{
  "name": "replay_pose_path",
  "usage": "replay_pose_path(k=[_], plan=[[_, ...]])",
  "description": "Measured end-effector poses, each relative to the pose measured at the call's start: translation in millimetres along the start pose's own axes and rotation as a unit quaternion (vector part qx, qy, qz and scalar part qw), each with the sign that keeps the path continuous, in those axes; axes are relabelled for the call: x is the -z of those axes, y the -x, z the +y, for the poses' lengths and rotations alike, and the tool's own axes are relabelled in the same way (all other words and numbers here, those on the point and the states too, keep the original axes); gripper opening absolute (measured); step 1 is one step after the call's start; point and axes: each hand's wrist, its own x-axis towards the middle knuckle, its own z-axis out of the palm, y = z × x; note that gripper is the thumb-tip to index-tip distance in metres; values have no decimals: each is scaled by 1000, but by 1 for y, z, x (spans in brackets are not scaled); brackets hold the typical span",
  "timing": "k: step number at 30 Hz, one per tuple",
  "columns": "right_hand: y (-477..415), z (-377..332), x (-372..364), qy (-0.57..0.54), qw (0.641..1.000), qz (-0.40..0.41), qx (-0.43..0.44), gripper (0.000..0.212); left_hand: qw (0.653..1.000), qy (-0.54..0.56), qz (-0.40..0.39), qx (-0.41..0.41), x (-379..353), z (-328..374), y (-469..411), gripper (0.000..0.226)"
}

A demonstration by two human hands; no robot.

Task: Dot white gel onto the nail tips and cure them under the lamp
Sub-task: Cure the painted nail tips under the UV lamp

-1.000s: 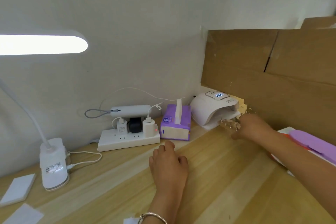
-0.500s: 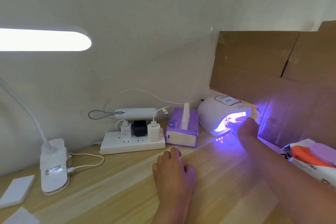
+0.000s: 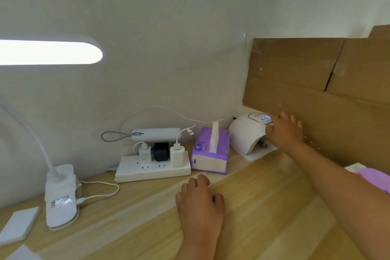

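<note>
The white nail curing lamp [image 3: 244, 135] stands at the back right of the wooden table [image 3: 263, 207], against the cardboard. Its display is lit and no purple glow shows in its opening. Inside the opening I make out small nail tips [image 3: 263, 144], partly hidden. My right hand [image 3: 282, 131] lies on top of the lamp beside the display, fingers spread and a fingertip touching the top panel. My left hand [image 3: 199, 202] rests on the table in front of the tissue pack, fingers loosely bent, holding nothing. No gel bottle is in view.
A purple tissue pack [image 3: 211, 150] sits left of the curing lamp, then a white power strip [image 3: 152, 170] with chargers and cables. A lit desk lamp [image 3: 61, 196] stands at the left, with white pads [image 3: 19, 224] near it. Cardboard [image 3: 316, 91] walls the right side; a purple-lidded pack [image 3: 373, 177] lies at the right edge.
Half a second ago the curing lamp glowed purple with my right hand at its opening. Now the glow is off and that hand has risen onto the lamp's top. My left hand stayed put.
</note>
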Motion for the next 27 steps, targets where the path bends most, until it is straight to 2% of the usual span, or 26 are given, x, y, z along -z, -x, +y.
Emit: replay_pose_path(k=[1,3,5,7,12,13,14,15,17,18,19,22,23,27], plan=[[-8,-1,8,44,998,-53,5,61,1000,-2,1,-2,0,0,0,29],[-24,-4,21,57,986,-159,4,66,1000,-11,1,-4,0,0,-1,29],[-36,-5,27,49,977,-208,2,62,1000,-15,-1,-4,0,1,-1,29],[-40,-7,27,45,976,-214,5,58,1000,-14,-4,-3,0,2,-1,29],[-34,-20,32,131,973,-188,10,62,1000,-21,3,1,-1,2,-2,30],[-26,-23,31,112,982,-152,10,62,1000,-25,3,1,-1,1,-1,30],[-15,-22,27,71,994,-83,7,57,1000,-26,3,1,-1,0,-1,30],[-1,-20,20,-9,1000,25,-12,46,1000,-25,5,1,-1,0,-1,30],[33,-16,5,-134,960,226,-94,26,1000,-21,11,0,-1,0,-1,30],[46,-12,-2,-155,946,253,-130,25,1000,-20,13,-1,-1,1,-1,30],[53,-8,-11,-146,952,217,-156,25,1000,-18,14,-3,-1,1,-1,30],[58,3,-37,-73,975,37,-204,34,1000,-22,13,-6,-2,2,0,29],[56,4,-41,-64,977,7,-202,40,1000,-20,13,-5,-2,2,0,29],[41,1,-49,-16,985,-26,-172,49,1000,-17,9,0,-1,3,-1,29]])
